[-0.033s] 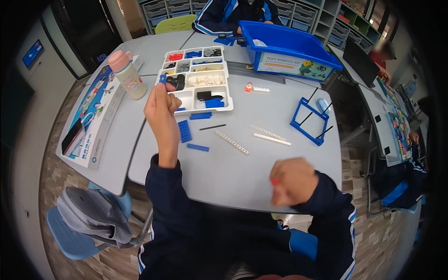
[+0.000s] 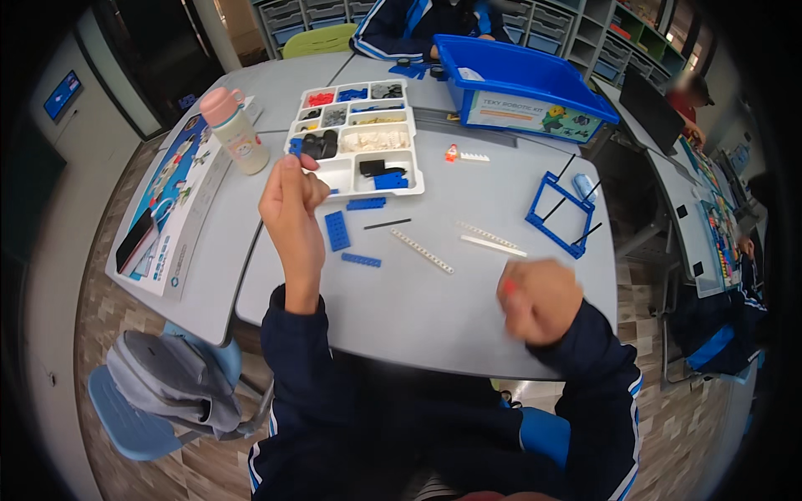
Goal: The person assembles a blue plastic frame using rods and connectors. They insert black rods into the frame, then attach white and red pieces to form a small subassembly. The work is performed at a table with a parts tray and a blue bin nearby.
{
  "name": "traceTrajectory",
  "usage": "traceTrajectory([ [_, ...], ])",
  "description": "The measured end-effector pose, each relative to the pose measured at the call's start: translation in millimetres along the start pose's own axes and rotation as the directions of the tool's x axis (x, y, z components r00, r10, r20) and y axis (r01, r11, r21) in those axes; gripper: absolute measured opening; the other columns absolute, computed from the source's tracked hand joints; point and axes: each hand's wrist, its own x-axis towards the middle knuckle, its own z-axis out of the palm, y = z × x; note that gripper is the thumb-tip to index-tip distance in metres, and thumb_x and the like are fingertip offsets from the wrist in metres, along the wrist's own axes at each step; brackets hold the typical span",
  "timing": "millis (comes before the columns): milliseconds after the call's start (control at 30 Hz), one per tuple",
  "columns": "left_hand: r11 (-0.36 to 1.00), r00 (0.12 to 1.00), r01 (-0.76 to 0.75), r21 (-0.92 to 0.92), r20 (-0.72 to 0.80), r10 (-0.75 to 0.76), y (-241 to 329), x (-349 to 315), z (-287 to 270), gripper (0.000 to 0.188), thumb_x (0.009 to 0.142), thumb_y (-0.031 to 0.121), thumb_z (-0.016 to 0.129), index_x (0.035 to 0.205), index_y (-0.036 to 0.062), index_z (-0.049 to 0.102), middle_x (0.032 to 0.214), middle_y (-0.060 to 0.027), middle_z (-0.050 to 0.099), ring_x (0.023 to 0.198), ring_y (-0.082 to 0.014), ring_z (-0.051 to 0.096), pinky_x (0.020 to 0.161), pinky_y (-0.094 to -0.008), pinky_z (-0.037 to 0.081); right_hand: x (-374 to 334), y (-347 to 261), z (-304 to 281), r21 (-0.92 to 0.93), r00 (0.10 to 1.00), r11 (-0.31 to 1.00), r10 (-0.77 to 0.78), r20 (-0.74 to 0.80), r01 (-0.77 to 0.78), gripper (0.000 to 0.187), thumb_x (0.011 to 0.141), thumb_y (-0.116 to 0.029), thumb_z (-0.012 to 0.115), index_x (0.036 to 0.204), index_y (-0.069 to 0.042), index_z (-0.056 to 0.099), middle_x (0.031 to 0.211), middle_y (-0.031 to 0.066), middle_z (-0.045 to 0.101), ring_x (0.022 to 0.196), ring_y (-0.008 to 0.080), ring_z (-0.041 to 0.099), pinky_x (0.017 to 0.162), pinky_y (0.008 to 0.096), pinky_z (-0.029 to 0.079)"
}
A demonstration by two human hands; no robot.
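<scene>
My left hand [image 2: 292, 194] is raised at the near left corner of the white sorting tray [image 2: 415, 159], pinching a small blue building piece [image 2: 296, 146] at its fingertips. My right hand [image 2: 545, 302], slightly blurred, is closed above the table's near right part, with a small red piece [image 2: 509, 286] showing between thumb and fingers. Between the hands lie blue bricks [image 2: 337, 231], a thin black rod [image 2: 388, 224], a white studded beam [image 2: 423, 251] and a smooth white strip [image 2: 493, 245]. A blue square frame with black rods [image 2: 543, 224] rests at the right.
A large blue bin [image 2: 526, 88] stands at the far right, before a seated person [image 2: 401, 29]. A small minifigure [image 2: 452, 153] is beside a white toothed piece [image 2: 474, 157]. Left are a bottle [image 2: 238, 138], a flat box [image 2: 180, 242] with a phone [image 2: 135, 242], and a chair with a grey bag [image 2: 171, 380].
My right hand has moved a little away from me and to the right, still closed on the red piece. My left hand stays by the tray. The whole view has shifted slightly.
</scene>
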Motion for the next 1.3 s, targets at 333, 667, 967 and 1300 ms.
traceTrajectory([
  [333,0.973,0.883,0.210,-0.095,0.445,-0.147,11,-59,1,0.035,0.107,0.026,0.044,0.097,-0.0052,0.056,0.062,0.0065,0.029,0.055,-0.0051,0.028,0.056,-0.0245,0.028,-2,35,33,0.049,0.845,0.873,0.455,0.280,-0.486,0.017,0.097,-0.009,0.057,0.107,-0.001,0.067,0.080,0.0103,0.063,0.059,0.0185,0.060,0.061,0.0287,0.048],
  [667,0.864,0.784,-0.042,0.501,0.553,-0.283,-125,-1,39,0.024,0.099,0.024,0.058,0.106,0.0028,0.065,0.069,0.0002,0.050,0.066,-0.0104,0.047,0.062,-0.0260,0.039,-50,153,43,-0.064,0.760,0.785,0.614,0.214,-0.616,0.017,0.090,-0.010,0.067,0.104,-0.001,0.070,0.087,0.0114,0.070,0.072,0.0214,0.066,0.071,0.0307,0.052],
  [967,0.810,0.821,-0.305,0.500,0.570,-0.042,-149,-24,31,0.020,0.093,0.014,0.064,0.107,0.0001,0.069,0.093,-0.0134,0.064,0.084,-0.0280,0.058,0.073,-0.0366,0.047,-55,158,44,-0.108,0.798,0.819,0.573,0.187,-0.563,0.018,0.088,-0.011,0.068,0.103,-0.002,0.071,0.094,0.0124,0.068,0.077,0.0224,0.065,0.073,0.0327,0.052],
  [1300,0.667,0.743,-0.472,0.576,0.667,-0.050,-139,-34,33,0.017,0.094,0.012,0.062,0.107,0.0007,0.060,0.092,-0.0140,0.062,0.081,-0.0307,0.060,0.075,-0.0383,0.050,-35,130,10,-0.518,0.620,0.761,0.633,0.464,-0.390,0.018,0.084,-0.016,0.069,0.092,-0.001,0.066,0.084,0.0140,0.066,0.075,0.0294,0.065,0.068,0.0377,0.052],
])
